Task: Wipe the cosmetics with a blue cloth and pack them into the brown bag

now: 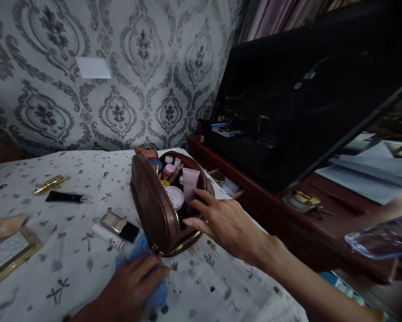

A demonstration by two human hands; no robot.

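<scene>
An open brown leather cosmetics bag [153, 206] stands on the patterned bedsheet [70, 179], packed with several items: a pink tube [190, 182], a round white jar [175, 197] and small bottles. My right hand [221, 222] reaches into the bag's opening from the right, fingers spread, touching its rim and the things inside. Near the front edge my left hand [130, 286] presses down on a blue cloth [147, 268] just in front of the bag.
On the sheet lie a gold tube [48, 184], a black tube [66, 197], a mirrored compact [113, 222], a white stick [107, 236] and a gold-framed mirror [9, 255]. A wooden table [271, 210] with an open black case [288, 116] stands at right.
</scene>
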